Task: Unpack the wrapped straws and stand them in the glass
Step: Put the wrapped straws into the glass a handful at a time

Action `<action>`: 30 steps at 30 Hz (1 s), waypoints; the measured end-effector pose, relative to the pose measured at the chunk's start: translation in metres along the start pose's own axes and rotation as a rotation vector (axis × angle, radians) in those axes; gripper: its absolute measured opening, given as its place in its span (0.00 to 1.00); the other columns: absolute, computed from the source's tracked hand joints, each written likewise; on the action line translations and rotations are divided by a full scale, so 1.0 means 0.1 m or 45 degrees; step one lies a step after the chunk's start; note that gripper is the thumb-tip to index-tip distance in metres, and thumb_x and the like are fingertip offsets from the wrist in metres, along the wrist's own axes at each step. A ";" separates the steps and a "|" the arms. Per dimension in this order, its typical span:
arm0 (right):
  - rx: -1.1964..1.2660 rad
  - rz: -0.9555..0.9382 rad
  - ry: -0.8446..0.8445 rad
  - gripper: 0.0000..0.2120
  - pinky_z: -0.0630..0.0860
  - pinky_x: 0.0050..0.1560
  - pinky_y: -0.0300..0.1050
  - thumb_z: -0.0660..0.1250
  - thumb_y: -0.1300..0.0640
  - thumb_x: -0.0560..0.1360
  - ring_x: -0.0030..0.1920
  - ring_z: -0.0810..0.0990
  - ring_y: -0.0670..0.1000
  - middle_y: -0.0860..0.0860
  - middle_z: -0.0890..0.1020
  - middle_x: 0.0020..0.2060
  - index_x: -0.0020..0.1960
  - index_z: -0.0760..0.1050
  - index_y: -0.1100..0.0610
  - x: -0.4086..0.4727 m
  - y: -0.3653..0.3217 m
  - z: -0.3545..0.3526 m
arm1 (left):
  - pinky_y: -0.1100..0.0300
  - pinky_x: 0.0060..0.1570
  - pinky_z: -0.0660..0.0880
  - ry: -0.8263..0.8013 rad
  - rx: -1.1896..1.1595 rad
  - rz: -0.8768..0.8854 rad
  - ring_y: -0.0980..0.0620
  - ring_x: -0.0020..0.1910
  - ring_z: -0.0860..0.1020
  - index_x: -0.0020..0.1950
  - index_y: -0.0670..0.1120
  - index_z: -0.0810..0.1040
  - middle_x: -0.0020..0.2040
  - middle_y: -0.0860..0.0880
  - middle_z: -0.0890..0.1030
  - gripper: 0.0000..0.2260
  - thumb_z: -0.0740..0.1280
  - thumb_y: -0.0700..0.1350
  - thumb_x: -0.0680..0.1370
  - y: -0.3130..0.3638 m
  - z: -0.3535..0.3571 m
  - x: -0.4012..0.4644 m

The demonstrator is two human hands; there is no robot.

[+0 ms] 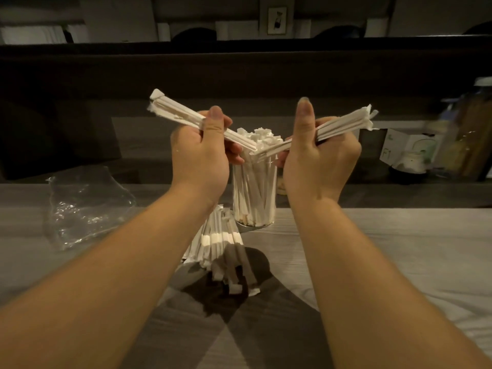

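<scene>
Above the glass (253, 193), which stands on the grey wooden table (399, 249), both hands are raised and each one is closed around its own small bundle of wrapped straws. Left hand (201, 158) grips the left bundle (186, 117) with the thumb pressed on top, and this bundle slopes up and away to the left. Right hand (320, 161) grips the right bundle (343, 125) with the thumb pointing straight up, and this one slopes up to the right. Lower ends of the two bundles meet just over the mouth of the glass, so that together they make a shallow V shape.

Already the glass looks quite full of straws standing in it, with their white paper ends showing at the top. A pile of wrapped straws (218, 241) lies flat on the table just in front of the glass, partly in the shadow of the arms. To the left, an empty clear plastic bag (85, 206) lies crumpled.

It seems the step in hand is loading: the two bundles are about to go into the glass. Probably the next move calls for tilting each bundle upright and pushing its lower end down among the standing straws, where little free room remains.
</scene>
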State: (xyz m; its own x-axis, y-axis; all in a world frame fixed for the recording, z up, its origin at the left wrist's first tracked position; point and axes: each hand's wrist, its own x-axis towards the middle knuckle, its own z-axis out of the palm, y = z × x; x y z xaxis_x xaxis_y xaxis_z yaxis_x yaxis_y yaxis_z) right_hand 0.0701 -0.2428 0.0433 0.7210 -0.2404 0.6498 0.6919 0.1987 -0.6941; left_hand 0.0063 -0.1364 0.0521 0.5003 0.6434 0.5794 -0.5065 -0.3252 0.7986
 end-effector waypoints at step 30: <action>-0.543 0.016 -0.550 0.20 0.74 0.33 0.47 0.56 0.38 0.82 0.30 0.73 0.47 0.48 0.76 0.32 0.45 0.72 0.53 0.02 0.01 0.19 | 0.52 0.38 0.71 -0.319 0.323 0.277 0.51 0.39 0.73 0.46 0.48 0.72 0.36 0.52 0.72 0.11 0.57 0.51 0.85 -0.21 0.02 0.13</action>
State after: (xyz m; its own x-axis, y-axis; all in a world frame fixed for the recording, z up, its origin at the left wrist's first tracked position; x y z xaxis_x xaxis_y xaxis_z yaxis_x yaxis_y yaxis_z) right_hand 0.0728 -0.2254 0.0493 0.7407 0.1849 0.6459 0.6717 -0.2211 -0.7071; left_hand 0.0251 -0.1225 0.0434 0.5722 0.3626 0.7356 -0.4456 -0.6156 0.6500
